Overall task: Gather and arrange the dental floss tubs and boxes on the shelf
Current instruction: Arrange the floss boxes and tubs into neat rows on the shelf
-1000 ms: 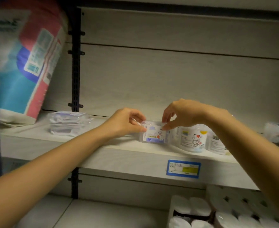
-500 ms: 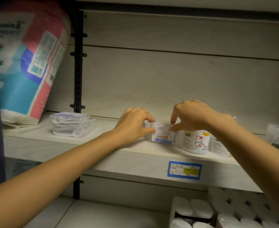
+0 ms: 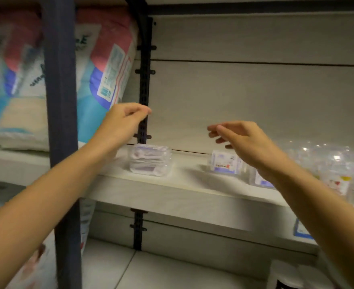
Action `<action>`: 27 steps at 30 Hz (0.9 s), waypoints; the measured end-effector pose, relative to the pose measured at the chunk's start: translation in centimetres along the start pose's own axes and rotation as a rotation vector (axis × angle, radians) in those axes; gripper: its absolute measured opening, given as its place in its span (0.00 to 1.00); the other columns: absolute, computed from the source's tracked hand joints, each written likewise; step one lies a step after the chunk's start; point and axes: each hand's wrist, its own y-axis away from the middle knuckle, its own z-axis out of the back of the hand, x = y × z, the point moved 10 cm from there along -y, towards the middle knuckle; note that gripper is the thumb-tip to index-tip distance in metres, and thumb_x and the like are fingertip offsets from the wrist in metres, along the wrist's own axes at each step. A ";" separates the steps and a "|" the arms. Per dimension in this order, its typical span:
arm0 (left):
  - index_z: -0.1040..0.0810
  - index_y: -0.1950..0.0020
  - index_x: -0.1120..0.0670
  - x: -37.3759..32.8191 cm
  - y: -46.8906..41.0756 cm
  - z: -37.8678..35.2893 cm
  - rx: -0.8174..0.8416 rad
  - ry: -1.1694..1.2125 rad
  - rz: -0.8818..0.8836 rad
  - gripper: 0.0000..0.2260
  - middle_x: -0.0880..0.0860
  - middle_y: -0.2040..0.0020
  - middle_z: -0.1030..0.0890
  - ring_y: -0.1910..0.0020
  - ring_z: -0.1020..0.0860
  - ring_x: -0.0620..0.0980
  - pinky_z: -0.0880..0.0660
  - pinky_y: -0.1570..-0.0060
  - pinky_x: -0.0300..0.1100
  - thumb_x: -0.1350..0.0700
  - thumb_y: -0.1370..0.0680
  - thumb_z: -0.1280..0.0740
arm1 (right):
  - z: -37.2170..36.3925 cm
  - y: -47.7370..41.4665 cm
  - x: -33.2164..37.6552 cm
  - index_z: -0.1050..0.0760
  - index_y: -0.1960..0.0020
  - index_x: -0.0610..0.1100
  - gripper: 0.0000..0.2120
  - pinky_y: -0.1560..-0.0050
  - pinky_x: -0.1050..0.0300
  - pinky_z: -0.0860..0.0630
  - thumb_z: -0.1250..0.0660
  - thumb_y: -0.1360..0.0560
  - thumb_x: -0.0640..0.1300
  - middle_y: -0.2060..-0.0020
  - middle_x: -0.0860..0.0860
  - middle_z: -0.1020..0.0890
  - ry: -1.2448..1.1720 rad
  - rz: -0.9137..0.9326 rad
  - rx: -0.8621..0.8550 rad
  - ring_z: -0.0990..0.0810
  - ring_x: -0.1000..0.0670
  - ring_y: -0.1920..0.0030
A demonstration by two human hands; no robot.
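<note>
A stack of clear flat floss boxes [image 3: 150,159] sits on the pale shelf [image 3: 171,197], just right of a black upright. My left hand [image 3: 124,122] hovers above and to the left of that stack, fingers loosely curled, holding nothing. A small clear floss tub [image 3: 224,162] with a blue label stands further right on the shelf. My right hand [image 3: 242,140] floats just above it, fingers apart, not touching it. More tubs with cartoon labels [image 3: 336,182] line the shelf to the right, partly behind my right forearm.
Large soft packs in pink, blue and white [image 3: 107,80] fill the shelf bay at left. A dark blue post [image 3: 60,122] stands in front, close to my left arm. A blue price tag [image 3: 301,230] sits on the shelf edge. White rolls [image 3: 284,274] lie below right.
Both hands let go of the blue-label tub and lifted off the shelf. The left hand went left toward the stack of boxes. The view swung left and closer.
</note>
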 end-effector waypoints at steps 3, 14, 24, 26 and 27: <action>0.23 0.57 0.48 5.1 -0.3 1.7 0.052 0.108 0.209 0.08 0.51 0.46 0.22 0.42 0.27 0.45 0.34 0.34 0.41 0.58 0.22 0.39 | -5.3 -0.8 0.0 0.21 0.46 0.39 0.18 0.41 0.47 0.26 0.43 0.22 0.50 0.47 0.43 0.18 0.069 -0.117 0.109 0.21 0.43 0.46; 0.22 0.53 0.55 12.1 1.5 -1.7 0.392 0.276 0.494 0.06 0.55 0.45 0.20 0.43 0.24 0.51 0.30 0.38 0.43 0.55 0.22 0.37 | -11.7 -1.3 0.6 0.23 0.42 0.37 0.22 0.44 0.52 0.30 0.45 0.21 0.53 0.42 0.39 0.21 0.151 -0.354 0.118 0.23 0.42 0.43; 0.21 0.50 0.43 6.3 1.6 1.7 0.237 0.514 0.095 0.12 0.41 0.53 0.16 0.47 0.19 0.40 0.25 0.43 0.37 0.59 0.21 0.39 | -10.3 -0.9 3.9 0.24 0.42 0.53 0.13 0.51 0.68 0.23 0.39 0.23 0.40 0.53 0.62 0.18 -0.281 -0.039 -0.104 0.19 0.63 0.54; 0.21 0.48 0.43 5.1 2.1 2.4 0.248 0.554 0.022 0.13 0.39 0.55 0.16 0.49 0.19 0.37 0.24 0.48 0.31 0.61 0.21 0.39 | -9.4 -0.5 4.4 0.24 0.42 0.54 0.14 0.50 0.67 0.23 0.37 0.24 0.39 0.52 0.62 0.17 -0.289 0.024 -0.154 0.19 0.63 0.52; 0.22 0.46 0.44 5.0 2.3 2.7 0.247 0.559 -0.007 0.14 0.39 0.54 0.16 0.49 0.20 0.36 0.24 0.49 0.29 0.62 0.22 0.39 | -9.0 -0.2 4.4 0.25 0.39 0.53 0.16 0.47 0.64 0.24 0.36 0.24 0.40 0.49 0.59 0.17 -0.278 0.039 -0.174 0.19 0.61 0.49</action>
